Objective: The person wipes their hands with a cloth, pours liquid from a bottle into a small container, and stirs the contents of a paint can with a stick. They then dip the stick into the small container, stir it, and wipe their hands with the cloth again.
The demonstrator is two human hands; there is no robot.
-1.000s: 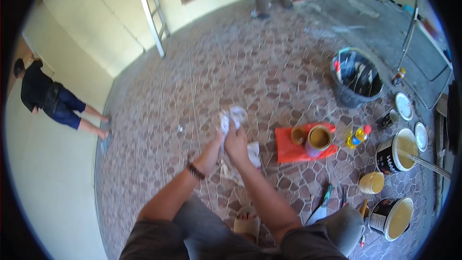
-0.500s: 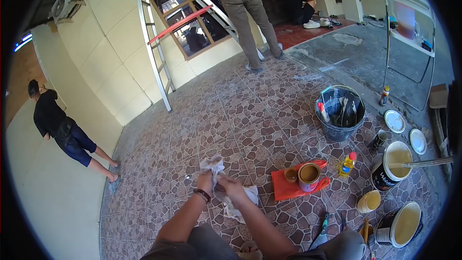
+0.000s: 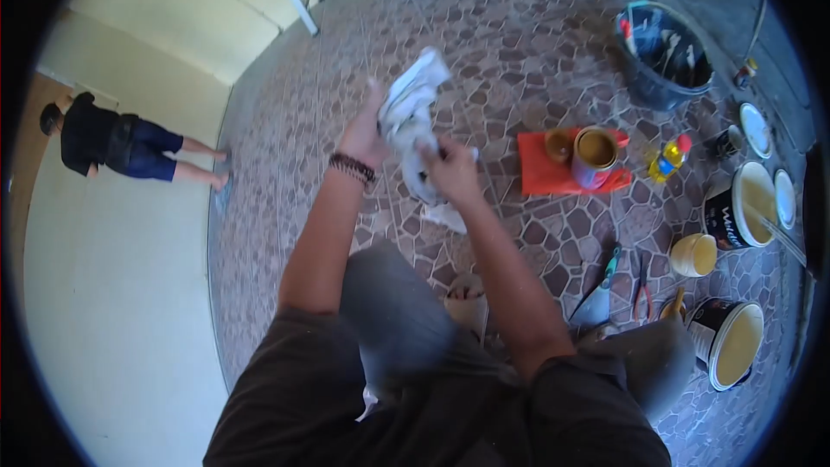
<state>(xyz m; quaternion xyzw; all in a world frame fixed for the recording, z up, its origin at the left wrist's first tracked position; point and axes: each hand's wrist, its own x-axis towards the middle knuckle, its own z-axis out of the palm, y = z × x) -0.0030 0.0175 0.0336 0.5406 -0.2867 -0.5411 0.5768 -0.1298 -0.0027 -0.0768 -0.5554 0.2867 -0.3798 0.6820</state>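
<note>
A crumpled white rag [image 3: 413, 108] is bunched between my two hands, above the patterned tile floor. My left hand [image 3: 367, 134], with beaded bracelets at the wrist, holds it from the left side; one digit points upward and the others are mostly behind the cloth. On the lower right part of the rag, the bent fingers of my right hand [image 3: 453, 175] are closed. Below them, another piece of white cloth [image 3: 445, 218] shows near my foot. Right of my hands, an open paint can [image 3: 595, 149] and a small cup [image 3: 558, 147] stand on a red-orange bag [image 3: 538, 175].
To the right are a yellow bottle [image 3: 667, 161], a dark bucket of tools [image 3: 664, 78], paint pails [image 3: 735, 216] [image 3: 711, 337] and a cream tub [image 3: 692, 255]. A scraper [image 3: 600, 294] and pliers [image 3: 642, 294] lie by my knee. A person [image 3: 130, 143] stands at the left wall near a ladder [image 3: 301, 0].
My view has tipped downward, showing more of my lap and less of the background. My left hand has loosened from a tight grip, and the rag is spread further upward between my hands.
</note>
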